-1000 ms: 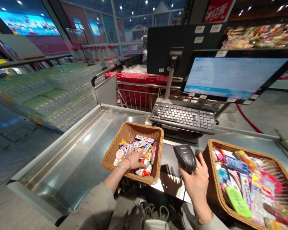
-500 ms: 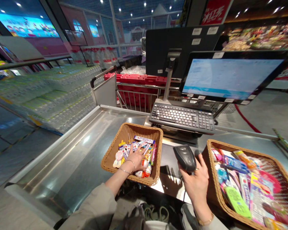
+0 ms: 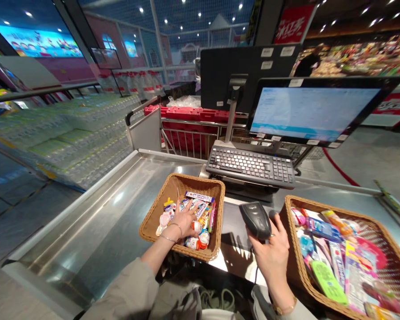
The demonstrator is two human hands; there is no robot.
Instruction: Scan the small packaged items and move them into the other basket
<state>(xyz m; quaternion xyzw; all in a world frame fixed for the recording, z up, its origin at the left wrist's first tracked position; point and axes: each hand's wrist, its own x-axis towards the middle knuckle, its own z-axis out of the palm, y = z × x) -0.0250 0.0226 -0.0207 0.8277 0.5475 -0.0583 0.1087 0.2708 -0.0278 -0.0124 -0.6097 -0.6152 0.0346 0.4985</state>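
My left hand [image 3: 183, 221] reaches into the brown woven basket [image 3: 154, 205] on the metal counter, its fingers spread over packaged sweets. White-and-blue candy sticks [image 3: 200, 197] lie under and beyond the fingertips. Several round orange-and-white eggs [image 3: 204, 238] sit at the near right of the basket, close to the palm. A pink-and-white item [image 3: 165, 218] is left of the hand. In my right hand [image 3: 274, 249] is a black barcode scanner [image 3: 256, 220], held above the counter between the two baskets. The underside of my left fingers is hidden.
Another woven basket [image 3: 291, 231] on the right holds a green pack [image 3: 328, 281] and other packaged goods. Behind stand a keyboard [image 3: 250, 165] and a lit monitor [image 3: 313, 109]. A metal cart [image 3: 190, 133] is beyond the counter [image 3: 110, 218]. Far right, a person [image 3: 308, 62] stands near shelves.
My left hand has shifted slightly left among the sweets, showing more of the eggs. The scanner stays in my right hand. The view has tilted a little.
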